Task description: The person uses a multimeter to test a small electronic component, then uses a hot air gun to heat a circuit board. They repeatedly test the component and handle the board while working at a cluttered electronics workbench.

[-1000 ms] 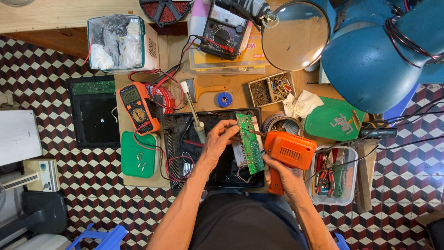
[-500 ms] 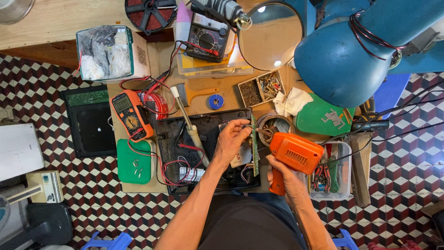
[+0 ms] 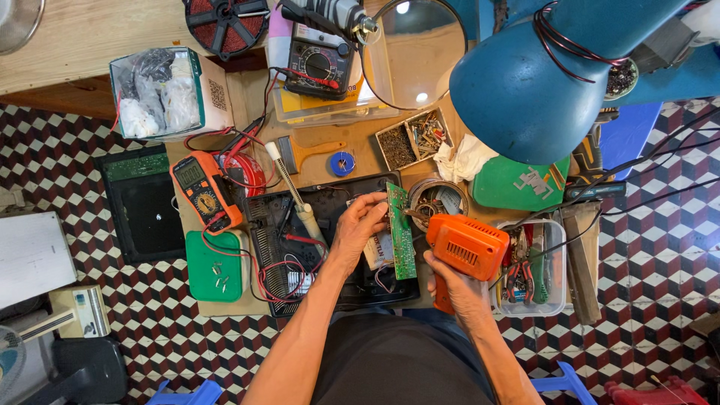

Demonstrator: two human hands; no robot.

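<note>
My left hand (image 3: 358, 227) grips a green circuit board (image 3: 400, 231), holding it on edge above an open black device case (image 3: 300, 247) with red and black wires inside. My right hand (image 3: 453, 283) holds an orange pistol-shaped soldering gun (image 3: 468, 246), whose tip points at the board's right side. A soldering iron with a pale handle (image 3: 297, 202) lies across the case to the left of my left hand.
An orange multimeter (image 3: 204, 192), a green lid with screws (image 3: 217, 267), a brush (image 3: 309, 152), a solder spool (image 3: 342, 163), a parts box (image 3: 414, 138), an analog meter (image 3: 321, 69), a magnifier (image 3: 413, 52), a blue lamp (image 3: 540, 75) and a clear tool tray (image 3: 534, 271) crowd the small wooden bench.
The view has shifted slightly. My left hand has tilted the circuit board more upright, and the soldering gun has come a little closer to its right side.
</note>
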